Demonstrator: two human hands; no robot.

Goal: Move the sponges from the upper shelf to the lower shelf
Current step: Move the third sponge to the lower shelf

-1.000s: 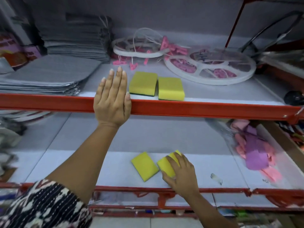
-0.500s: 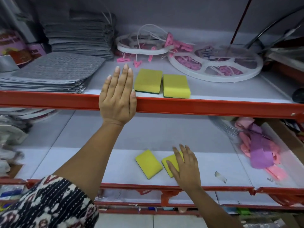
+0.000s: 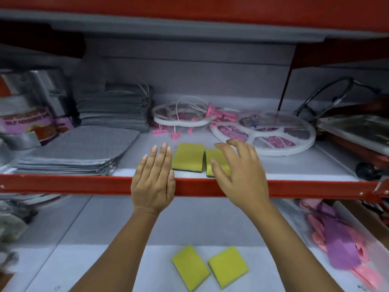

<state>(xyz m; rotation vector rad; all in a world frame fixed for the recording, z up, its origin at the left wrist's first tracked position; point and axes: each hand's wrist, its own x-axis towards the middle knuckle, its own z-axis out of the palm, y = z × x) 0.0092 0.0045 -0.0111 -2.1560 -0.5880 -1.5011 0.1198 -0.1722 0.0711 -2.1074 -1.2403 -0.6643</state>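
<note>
Head view: right hand (image 3: 240, 178) fingers spread above 1 upper-shelf sponge (image 3: 216, 160); left hand (image 3: 153, 184) fingers together, flat.

Two bare hands and two bare arms

The left hand (image 3: 153, 186) and the right hand (image 3: 240, 175) wear no gloves, no rings and no watch. Both arms are bare from wrist to elbow, with no sleeve showing. The nails are short and plain. Little creases cross the left wrist.
</note>
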